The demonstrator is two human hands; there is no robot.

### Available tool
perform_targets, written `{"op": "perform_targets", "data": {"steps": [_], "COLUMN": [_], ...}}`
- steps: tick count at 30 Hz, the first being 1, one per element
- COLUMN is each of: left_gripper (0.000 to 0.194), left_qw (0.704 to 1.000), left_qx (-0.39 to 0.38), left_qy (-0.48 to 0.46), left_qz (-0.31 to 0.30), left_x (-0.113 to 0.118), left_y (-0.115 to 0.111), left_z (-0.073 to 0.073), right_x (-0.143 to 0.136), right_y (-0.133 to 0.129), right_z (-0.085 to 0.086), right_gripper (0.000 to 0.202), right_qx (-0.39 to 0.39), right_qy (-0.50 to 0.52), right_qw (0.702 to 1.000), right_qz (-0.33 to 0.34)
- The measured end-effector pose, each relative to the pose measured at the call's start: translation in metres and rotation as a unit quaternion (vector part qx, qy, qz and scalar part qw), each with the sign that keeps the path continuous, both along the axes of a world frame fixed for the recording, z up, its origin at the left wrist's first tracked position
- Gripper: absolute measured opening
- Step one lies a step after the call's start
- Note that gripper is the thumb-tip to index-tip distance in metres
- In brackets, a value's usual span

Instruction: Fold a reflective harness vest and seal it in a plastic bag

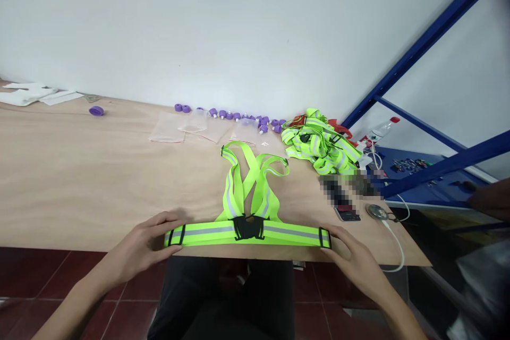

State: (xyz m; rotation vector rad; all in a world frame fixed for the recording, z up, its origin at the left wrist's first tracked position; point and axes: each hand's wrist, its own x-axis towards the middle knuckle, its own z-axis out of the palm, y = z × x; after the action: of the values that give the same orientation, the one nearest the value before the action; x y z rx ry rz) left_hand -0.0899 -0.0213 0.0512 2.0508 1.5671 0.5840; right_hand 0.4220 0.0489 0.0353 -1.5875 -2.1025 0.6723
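Observation:
A neon-green reflective vest (211, 230) of elastic straps with grey stripes lies at the table's front edge. Its waist belt runs level from side to side, with a black buckle (249, 227) fastened at the middle. Behind the buckle, the shoulder straps cross and loop away from me. My left hand (153, 239) pinches the belt's left end by a black slider. At the other end, my right hand (350, 252) has thumb and fingers on the belt beside another black slider (325, 237).
A heap of similar green vests (319, 143) sits at the back right. Clear plastic bags (167, 127) and several purple caps (238, 116) lie along the wall. Phone (347, 213), round metal device (376, 212) and white cable occupy the right corner, beside a blue frame (422, 58). Another person's arm (492, 199) shows at right.

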Motion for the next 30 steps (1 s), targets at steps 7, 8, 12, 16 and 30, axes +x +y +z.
{"op": "perform_targets", "data": {"steps": [7, 8, 12, 16, 30], "left_gripper": [0.041, 0.041, 0.042, 0.043, 0.045], "left_qw": [1.0, 0.999, 0.998, 0.996, 0.988], "left_qx": [0.002, 0.009, 0.038, 0.062, 0.115], "left_qy": [0.025, 0.028, 0.05, 0.051, 0.094], "left_qz": [-0.017, -0.018, -0.018, -0.026, -0.039], "left_x": [-0.002, -0.002, -0.007, -0.013, -0.03], "left_y": [0.002, 0.003, 0.008, 0.011, 0.015], "left_z": [-0.004, -0.004, -0.007, -0.015, -0.071], "right_x": [0.007, 0.008, 0.009, 0.012, -0.006], "right_y": [-0.004, -0.005, -0.007, -0.011, -0.013], "right_z": [-0.013, -0.013, -0.012, -0.016, -0.007], "right_gripper": [0.04, 0.041, 0.042, 0.042, 0.047], "right_qx": [-0.005, -0.006, -0.019, -0.032, -0.054], "right_qy": [-0.017, -0.016, -0.008, 0.006, 0.036], "right_qw": [1.0, 1.0, 1.0, 0.999, 0.998], "right_qz": [0.0, 0.0, -0.008, -0.02, -0.01]}}
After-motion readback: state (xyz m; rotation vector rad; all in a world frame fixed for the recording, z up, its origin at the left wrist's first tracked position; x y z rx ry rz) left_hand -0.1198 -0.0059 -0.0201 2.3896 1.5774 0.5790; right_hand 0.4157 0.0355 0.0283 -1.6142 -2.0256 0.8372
